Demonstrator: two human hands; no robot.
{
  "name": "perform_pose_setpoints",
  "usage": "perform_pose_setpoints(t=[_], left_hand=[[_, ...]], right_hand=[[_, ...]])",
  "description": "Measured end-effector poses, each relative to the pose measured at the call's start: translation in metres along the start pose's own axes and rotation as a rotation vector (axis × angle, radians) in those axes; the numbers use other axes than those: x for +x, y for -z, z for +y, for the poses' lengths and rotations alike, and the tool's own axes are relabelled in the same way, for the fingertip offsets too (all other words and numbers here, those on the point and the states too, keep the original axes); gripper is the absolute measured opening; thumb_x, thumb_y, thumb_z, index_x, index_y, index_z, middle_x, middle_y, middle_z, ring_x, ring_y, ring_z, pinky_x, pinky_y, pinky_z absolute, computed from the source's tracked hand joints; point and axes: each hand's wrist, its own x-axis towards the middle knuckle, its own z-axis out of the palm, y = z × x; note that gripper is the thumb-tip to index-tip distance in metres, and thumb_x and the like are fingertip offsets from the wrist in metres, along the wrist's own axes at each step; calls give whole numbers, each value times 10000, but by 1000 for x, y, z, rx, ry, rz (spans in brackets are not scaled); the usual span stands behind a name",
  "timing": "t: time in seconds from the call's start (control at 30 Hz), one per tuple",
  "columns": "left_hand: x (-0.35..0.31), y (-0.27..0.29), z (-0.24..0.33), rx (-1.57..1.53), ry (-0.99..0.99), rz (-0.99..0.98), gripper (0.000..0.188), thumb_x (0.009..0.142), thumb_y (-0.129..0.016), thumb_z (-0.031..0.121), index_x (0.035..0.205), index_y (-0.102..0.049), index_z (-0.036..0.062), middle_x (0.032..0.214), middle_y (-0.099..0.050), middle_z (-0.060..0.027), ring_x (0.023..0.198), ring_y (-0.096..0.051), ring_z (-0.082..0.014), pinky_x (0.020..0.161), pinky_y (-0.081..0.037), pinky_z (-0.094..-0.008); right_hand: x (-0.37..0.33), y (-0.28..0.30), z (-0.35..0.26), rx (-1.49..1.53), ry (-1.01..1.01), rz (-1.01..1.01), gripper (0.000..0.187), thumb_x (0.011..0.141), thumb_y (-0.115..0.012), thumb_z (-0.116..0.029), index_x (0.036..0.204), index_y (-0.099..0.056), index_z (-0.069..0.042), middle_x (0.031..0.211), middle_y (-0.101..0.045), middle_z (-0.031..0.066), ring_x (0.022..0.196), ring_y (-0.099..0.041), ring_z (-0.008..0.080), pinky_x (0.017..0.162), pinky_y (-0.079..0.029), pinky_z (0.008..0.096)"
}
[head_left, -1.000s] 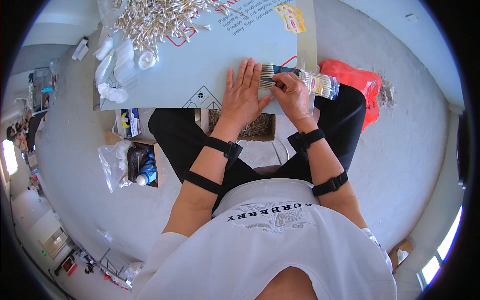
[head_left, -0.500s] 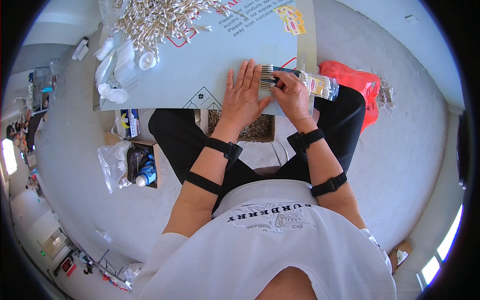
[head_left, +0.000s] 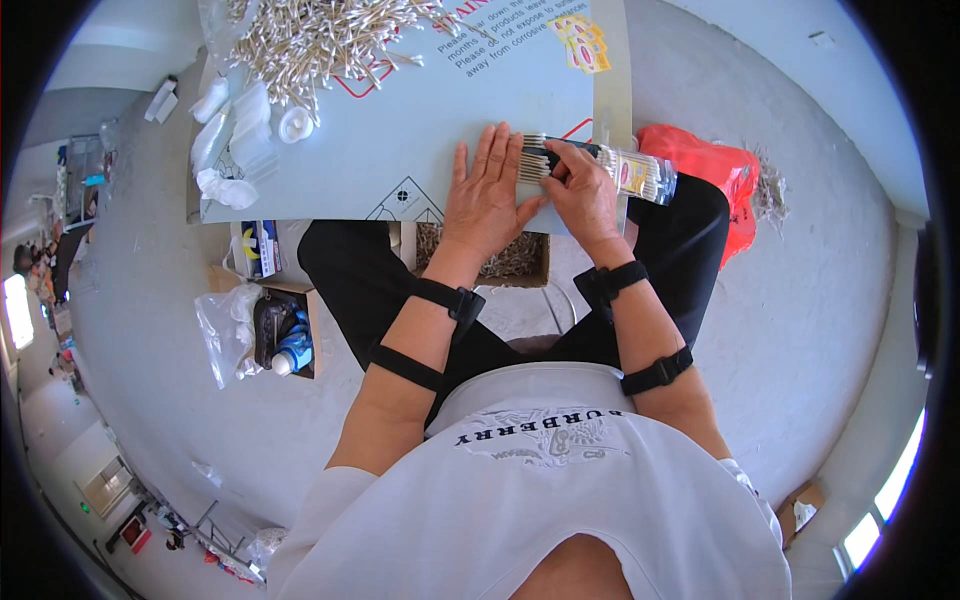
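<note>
My left hand (head_left: 487, 190) lies flat on the pale blue sheet-topped table (head_left: 400, 130), fingers stretched out and together, thumb apart. Its fingers rest beside the left ends of a row of cotton swabs (head_left: 533, 168). At the row's right side my right hand (head_left: 588, 195) has its fingers curled in a pinch; what lies between the fingertips is hidden. A dark flat piece (head_left: 577, 145) shows beside and under these fingers. Just right of the hand, a clear plastic packet (head_left: 640, 173) of cotton swabs with a yellow-and-white label reaches past the table's edge.
A large heap of loose cotton swabs (head_left: 320, 45) covers the far left. Near it are a small white round lid (head_left: 296, 124) and white plastic wrapping (head_left: 250, 130). Yellow cards (head_left: 580, 43) lie far right. Beyond the table are a red bag (head_left: 705, 165) and a swab-filled box (head_left: 515, 262).
Both hands stay almost in place. The right fingers have shifted very slightly by the swab row; the rest looks the same.
</note>
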Motion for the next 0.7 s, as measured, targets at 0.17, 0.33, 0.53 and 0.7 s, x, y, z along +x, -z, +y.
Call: perform_pose_setpoints(t=[0.17,0.33,0.53,0.7], left_hand=[[0,0,0,-9,-2,9,854,853,-613,490,1488,-263,40,1568,-225,-133,1465,-177,-258,1176,-96,-507],[0,-1,0,-32,-3,22,855,843,-629,478,1481,-278,30,1565,-232,-137,1465,-176,-257,1177,-93,-509],[1,-1,0,-32,1,12,861,840,-634,476,1485,-270,36,1570,-220,-132,1466,-173,-260,1178,-92,-508],[0,-2,-1,-6,-11,20,822,862,-609,471,1481,-284,38,1570,-221,-131,1465,-174,-261,1176,-98,-512]], right_hand=[[1,1,-1,-32,40,-3,411,720,-657,-63,1128,-657,-107,809,-615,82,718,-631,270,647,-511,385],[-1,0,0,-26,26,2,375,723,-665,-71,1097,-672,-96,817,-616,85,722,-631,272,651,-510,385],[-3,-1,5,-48,52,5,364,729,-678,-78,1092,-672,-93,814,-611,88,730,-631,282,650,-508,386],[0,3,6,-27,69,-55,386,736,-696,-83,1119,-647,-80,839,-618,102,779,-641,290,672,-513,400]])
